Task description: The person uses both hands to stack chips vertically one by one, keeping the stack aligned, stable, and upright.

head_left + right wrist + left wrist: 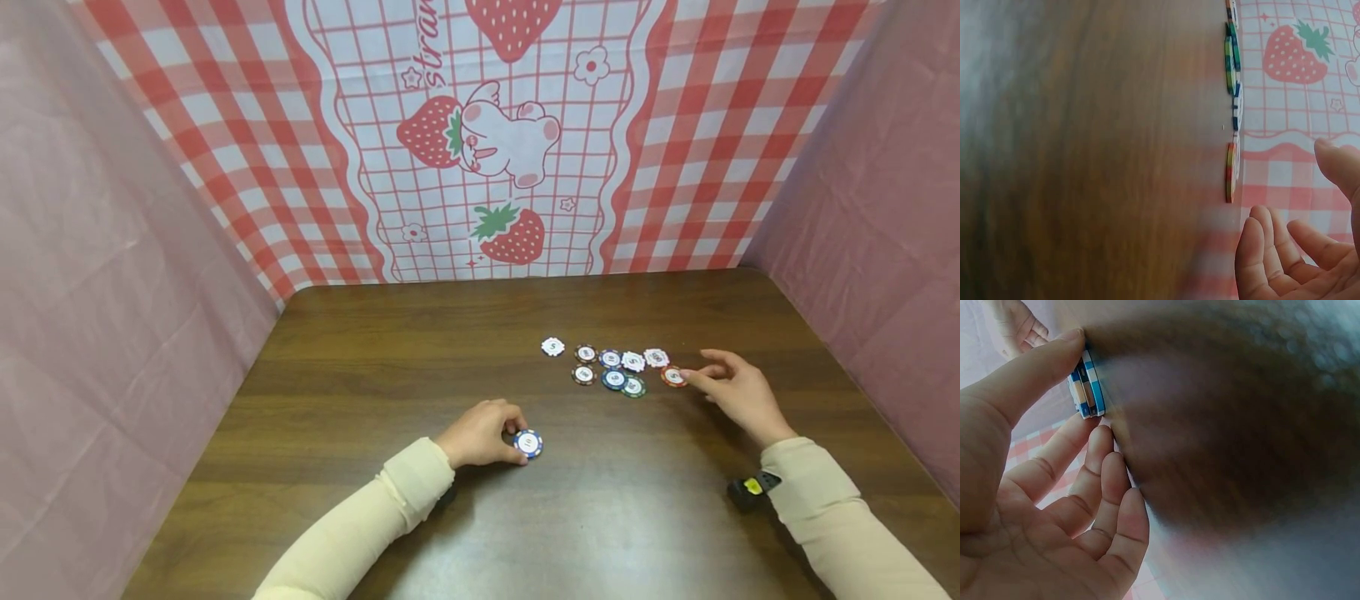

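Blue chips (528, 443), at least two stacked, sit pinched in the left hand (483, 433). Towards its two o'clock, nine loose chips (614, 379) lie on the wooden table (360, 358): three white, two brown, two blue, one green, one red. Spread fingers of the empty right hand (738, 396) partly screen the red chip (673, 377), between nine and ten. Checked cloth (510, 133) hangs at twelve.

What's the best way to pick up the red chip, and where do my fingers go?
Probably pinch the red chip by its thin round rim, coming from the right, where the right hand is. It lies flat on the table, so the edge offers the best hold, and other chips sit to its left.
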A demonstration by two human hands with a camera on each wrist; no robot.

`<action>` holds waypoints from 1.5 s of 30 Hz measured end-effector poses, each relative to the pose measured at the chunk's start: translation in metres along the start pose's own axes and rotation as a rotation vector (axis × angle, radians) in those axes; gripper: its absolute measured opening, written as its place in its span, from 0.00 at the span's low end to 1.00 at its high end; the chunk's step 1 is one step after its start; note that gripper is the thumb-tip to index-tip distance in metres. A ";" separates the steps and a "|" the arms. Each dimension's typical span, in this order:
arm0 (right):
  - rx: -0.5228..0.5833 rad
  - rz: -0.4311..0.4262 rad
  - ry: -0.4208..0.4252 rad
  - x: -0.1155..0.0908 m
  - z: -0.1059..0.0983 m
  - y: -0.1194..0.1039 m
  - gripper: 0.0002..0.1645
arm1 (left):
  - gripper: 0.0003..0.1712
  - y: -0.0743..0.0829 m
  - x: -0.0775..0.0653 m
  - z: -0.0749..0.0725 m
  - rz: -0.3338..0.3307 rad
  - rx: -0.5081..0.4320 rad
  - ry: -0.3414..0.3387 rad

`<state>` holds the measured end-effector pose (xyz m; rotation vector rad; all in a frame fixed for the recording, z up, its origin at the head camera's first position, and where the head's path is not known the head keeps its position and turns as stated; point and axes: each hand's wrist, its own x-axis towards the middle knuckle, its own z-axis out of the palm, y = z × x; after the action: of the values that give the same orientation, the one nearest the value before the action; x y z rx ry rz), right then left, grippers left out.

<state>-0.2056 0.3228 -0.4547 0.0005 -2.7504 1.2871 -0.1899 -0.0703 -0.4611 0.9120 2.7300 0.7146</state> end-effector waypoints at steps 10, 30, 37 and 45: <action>-0.048 0.039 -0.069 0.006 -0.005 0.007 0.43 | 0.21 -0.001 0.000 0.000 0.002 -0.006 0.000; -0.130 0.101 -0.215 0.016 -0.009 0.014 0.50 | 0.21 0.000 0.000 0.000 -0.005 -0.005 0.004; -0.121 0.118 -0.232 0.018 -0.008 0.014 0.48 | 0.21 0.000 0.001 0.000 0.005 -0.005 0.006; -0.141 0.120 -0.241 0.021 -0.007 0.013 0.45 | 0.20 0.001 0.000 -0.001 0.004 -0.003 0.001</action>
<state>-0.2264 0.3371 -0.4580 -0.0226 -3.0845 1.1878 -0.1894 -0.0696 -0.4599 0.9169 2.7283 0.7204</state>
